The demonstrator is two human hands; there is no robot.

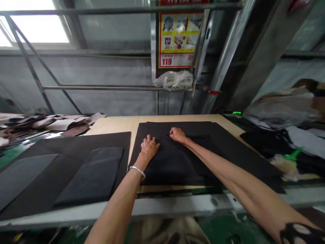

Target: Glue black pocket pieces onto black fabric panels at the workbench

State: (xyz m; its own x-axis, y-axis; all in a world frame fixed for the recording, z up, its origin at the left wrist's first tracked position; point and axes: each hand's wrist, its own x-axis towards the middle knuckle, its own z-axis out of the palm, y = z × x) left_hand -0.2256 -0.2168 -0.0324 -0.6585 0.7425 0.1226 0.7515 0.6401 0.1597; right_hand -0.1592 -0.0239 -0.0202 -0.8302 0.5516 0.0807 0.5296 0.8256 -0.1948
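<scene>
My left hand (149, 146) lies flat, fingers spread, on a black fabric piece (175, 162) that rests on a larger black sheet (228, 149) on the wooden table (114, 124). A silver bracelet (137, 170) circles that wrist. My right hand (177, 134) presses down a little farther back, its fingers curled beside a thin dark stick-like thing (198, 137) lying on the sheet; whether it grips it is unclear.
Two dark rectangular panels (93, 176) lie on another black sheet (63, 149) to the left. Brown leather scraps (50, 123) pile at the far left. Dark and grey cloth (279, 142) heaps at the right. A bagged bundle (176, 80) hangs under a yellow poster (177, 37).
</scene>
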